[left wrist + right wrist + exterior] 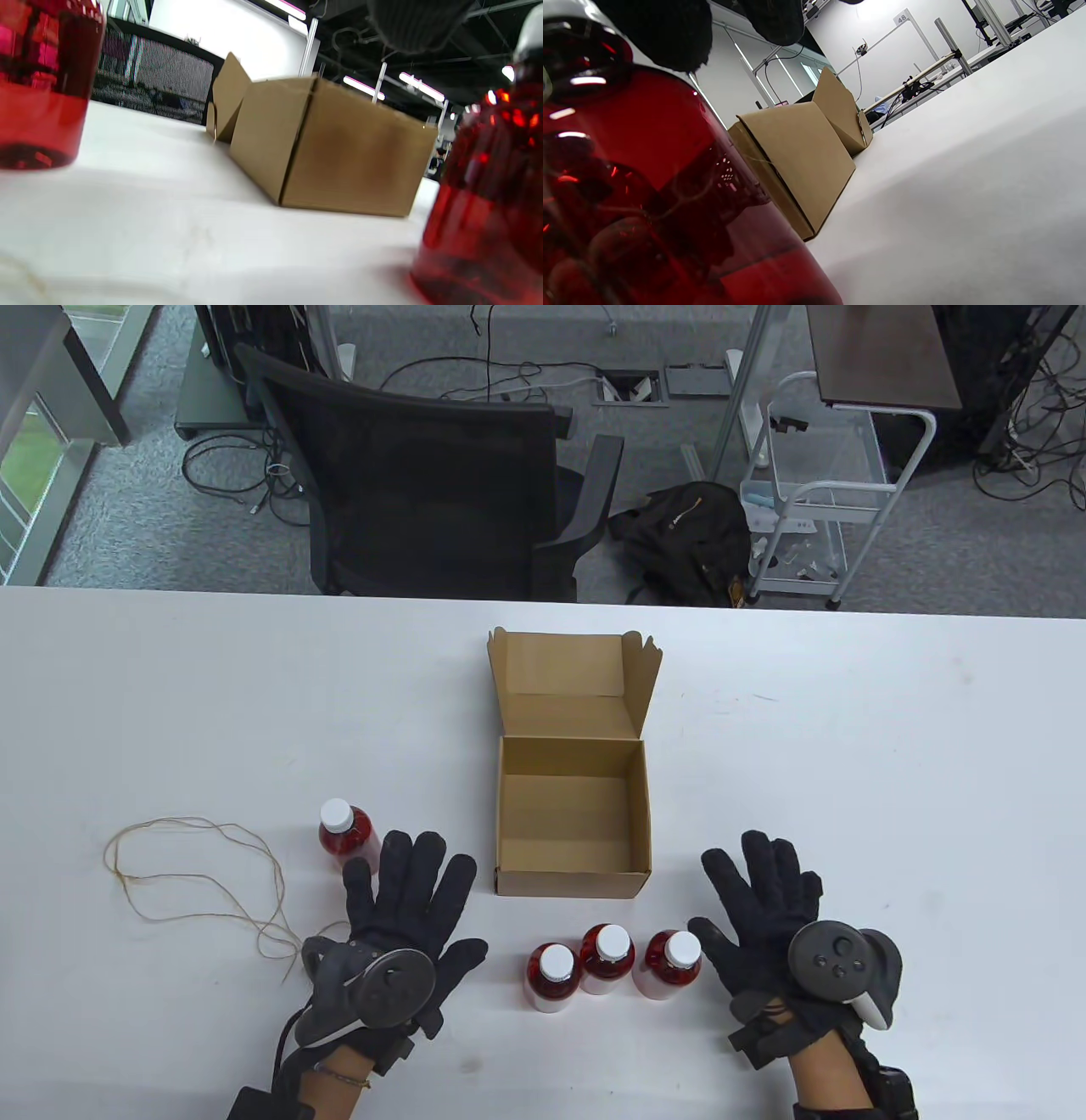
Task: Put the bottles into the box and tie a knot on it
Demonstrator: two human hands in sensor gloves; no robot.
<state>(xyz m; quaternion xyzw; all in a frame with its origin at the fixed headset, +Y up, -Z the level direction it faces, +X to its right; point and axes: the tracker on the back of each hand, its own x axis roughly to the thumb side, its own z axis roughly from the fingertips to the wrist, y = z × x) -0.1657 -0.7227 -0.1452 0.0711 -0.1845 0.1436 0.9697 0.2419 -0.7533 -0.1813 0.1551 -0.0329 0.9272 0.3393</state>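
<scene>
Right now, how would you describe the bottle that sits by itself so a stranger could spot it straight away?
Start at the open cardboard box in the middle of the white table, then look to its left in the table view. There a red bottle with a white cap stands beyond the left hand, near the loose twine. Unlike the three bottles clustered in front of the box, it stands alone.

A brown cardboard box [573,823] sits open and empty on the table [848,746], lid flap up behind. Three red, white-capped bottles [607,957] stand clustered before it, a fourth bottle [344,829] to its left, beside loose twine [195,878].
</scene>
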